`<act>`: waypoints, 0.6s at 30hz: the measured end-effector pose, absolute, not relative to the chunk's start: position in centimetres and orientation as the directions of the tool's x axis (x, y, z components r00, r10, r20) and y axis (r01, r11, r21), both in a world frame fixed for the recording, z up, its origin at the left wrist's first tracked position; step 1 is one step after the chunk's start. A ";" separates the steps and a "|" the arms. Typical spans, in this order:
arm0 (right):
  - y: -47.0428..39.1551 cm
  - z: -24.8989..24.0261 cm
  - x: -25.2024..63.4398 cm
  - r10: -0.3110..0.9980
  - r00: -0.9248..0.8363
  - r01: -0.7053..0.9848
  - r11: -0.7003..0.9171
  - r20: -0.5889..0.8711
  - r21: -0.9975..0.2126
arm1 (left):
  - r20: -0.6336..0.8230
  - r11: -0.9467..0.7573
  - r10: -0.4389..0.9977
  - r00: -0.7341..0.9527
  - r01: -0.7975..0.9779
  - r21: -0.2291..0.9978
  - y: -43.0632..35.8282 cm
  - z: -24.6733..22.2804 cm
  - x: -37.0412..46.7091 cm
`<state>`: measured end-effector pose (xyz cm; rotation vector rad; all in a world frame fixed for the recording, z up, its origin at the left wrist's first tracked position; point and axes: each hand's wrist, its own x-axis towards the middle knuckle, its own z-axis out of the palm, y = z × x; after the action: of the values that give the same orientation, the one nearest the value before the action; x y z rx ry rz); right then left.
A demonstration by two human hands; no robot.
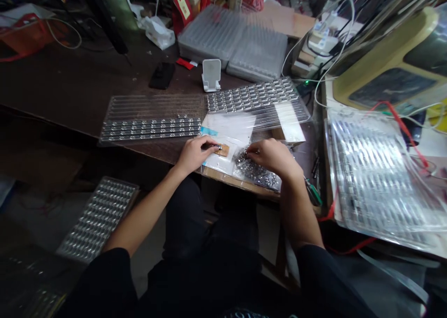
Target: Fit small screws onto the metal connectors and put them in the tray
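Note:
My left hand pinches a small shiny metal part between thumb and fingers, over a small brown block on a white sheet. To its right, my right hand has its fingertips closed down at a heap of small silvery metal pieces on clear plastic; what they hold, if anything, is too small to make out. Beyond the left hand lies a clear ribbed tray, its nearer rows filled with metal parts. A second ribbed tray behind the hands carries many such parts in its far rows.
A white phone stand and a black phone stand behind the trays. Stacked clear trays fill the back. More trays are piled at right, beside a yellowish machine. A filled tray sits low at left, below the table edge.

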<state>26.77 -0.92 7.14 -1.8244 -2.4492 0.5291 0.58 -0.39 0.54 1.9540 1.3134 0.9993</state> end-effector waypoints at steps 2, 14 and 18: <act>-1.3 7.1 26.9 0.939 -0.276 0.950 0.235 -0.203 -0.204 | 0.262 -0.357 0.933 0.247 0.538 0.764 -0.4 0.7 0.7; -0.8 6.1 27.5 0.903 -0.397 0.872 0.315 -0.166 -0.376 | 0.278 -0.409 0.912 0.302 0.625 0.664 -0.8 0.8 0.9; -0.3 5.8 27.8 0.887 -0.438 0.819 0.328 -0.145 -0.471 | 0.287 -0.416 0.909 0.302 0.624 0.661 -1.0 0.8 0.9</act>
<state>27.80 -0.34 5.76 -1.5813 -2.4439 0.7380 0.94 -0.96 0.83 2.1478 1.3661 0.8977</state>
